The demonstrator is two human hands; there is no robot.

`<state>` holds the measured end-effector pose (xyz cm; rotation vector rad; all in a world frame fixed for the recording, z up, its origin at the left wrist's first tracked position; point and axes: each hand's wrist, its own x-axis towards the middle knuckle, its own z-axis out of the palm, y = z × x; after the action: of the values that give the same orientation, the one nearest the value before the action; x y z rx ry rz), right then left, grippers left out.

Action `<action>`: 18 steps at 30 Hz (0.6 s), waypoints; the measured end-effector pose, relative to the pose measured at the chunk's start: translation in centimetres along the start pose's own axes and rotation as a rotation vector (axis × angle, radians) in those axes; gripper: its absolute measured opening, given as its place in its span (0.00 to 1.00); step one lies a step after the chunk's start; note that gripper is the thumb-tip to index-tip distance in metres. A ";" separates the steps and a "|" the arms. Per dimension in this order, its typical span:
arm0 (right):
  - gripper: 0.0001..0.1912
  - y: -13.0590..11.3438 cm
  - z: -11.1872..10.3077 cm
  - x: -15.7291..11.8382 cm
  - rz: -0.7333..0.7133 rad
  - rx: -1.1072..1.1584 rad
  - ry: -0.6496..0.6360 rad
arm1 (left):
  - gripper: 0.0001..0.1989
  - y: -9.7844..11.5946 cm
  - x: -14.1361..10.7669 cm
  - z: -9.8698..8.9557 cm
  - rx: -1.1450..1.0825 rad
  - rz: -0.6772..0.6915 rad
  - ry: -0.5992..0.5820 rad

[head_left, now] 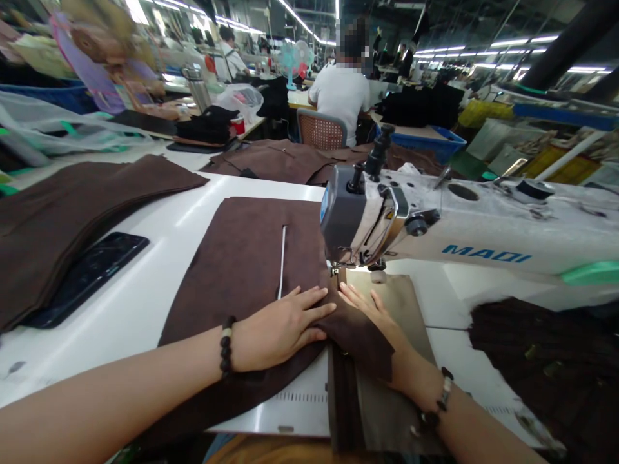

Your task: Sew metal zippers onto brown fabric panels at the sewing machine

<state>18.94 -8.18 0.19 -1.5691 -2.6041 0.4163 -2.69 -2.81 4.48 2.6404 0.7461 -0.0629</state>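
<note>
My left hand [285, 328] lies flat with its fingers spread on a brown fabric panel [232, 258], which has a narrow slit showing white. My right hand [382, 322] rests at the panel's right edge, fingers stretched toward the presser foot [334, 270] of a sewing machine [464, 212]. A corner of the brown fabric covers part of that palm. Beneath the right hand are a beige-grey cloth piece [387, 412] and a long dark brown strip [345, 399] running toward my lap. The exact layering at the needle is hidden.
A stack of brown pieces [87, 200] partly covers a black phone [97, 277] on the left. Dark brown cloth [541, 361] lies at the right. More brown fabric [275, 158] sits behind the table. A person in white [341, 90] sits ahead; another works at the left.
</note>
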 end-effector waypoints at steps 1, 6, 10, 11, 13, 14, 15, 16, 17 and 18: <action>0.29 -0.1 0.0 0.1 0.008 -0.014 -0.004 | 0.22 0.0 -0.1 0.0 0.002 -0.003 -0.004; 0.31 -0.2 0.4 0.2 0.019 -0.032 0.039 | 0.22 -0.2 -0.2 -0.2 0.005 0.011 -0.011; 0.31 0.2 0.7 -0.2 -0.007 0.008 0.076 | 0.21 -0.1 0.2 -0.2 -0.006 0.026 0.010; 0.32 0.3 0.8 -0.3 -0.024 0.018 0.088 | 0.21 -0.1 0.4 -0.2 -0.006 0.030 0.012; 0.34 0.5 1.2 -0.6 -0.049 0.019 0.123 | 0.21 0.0 0.8 -0.3 -0.001 0.036 0.014; 0.34 0.6 1.4 -0.7 -0.047 0.009 0.145 | 0.21 0.0 1.1 -0.3 0.003 0.039 0.016; 0.34 0.6 1.6 -0.7 -0.037 -0.004 0.162 | 0.20 0.0 1.4 -0.4 0.003 0.046 0.019; 0.32 0.6 1.8 -0.7 -0.017 -0.018 0.176 | 0.20 0.0 1.6 -0.5 -0.001 0.053 0.023; 0.31 0.5 2.0 -0.7 0.002 -0.027 0.187 | 0.19 0.1 1.8 -0.7 -0.012 0.064 0.027; 0.30 0.5 2.1 -0.6 0.012 -0.029 0.191 | 0.19 0.2 1.9 -0.9 -0.027 0.072 0.032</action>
<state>19.21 -8.88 -1.89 -1.5503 -2.4684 0.2181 -1.02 -1.64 5.09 2.6454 0.6566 0.0090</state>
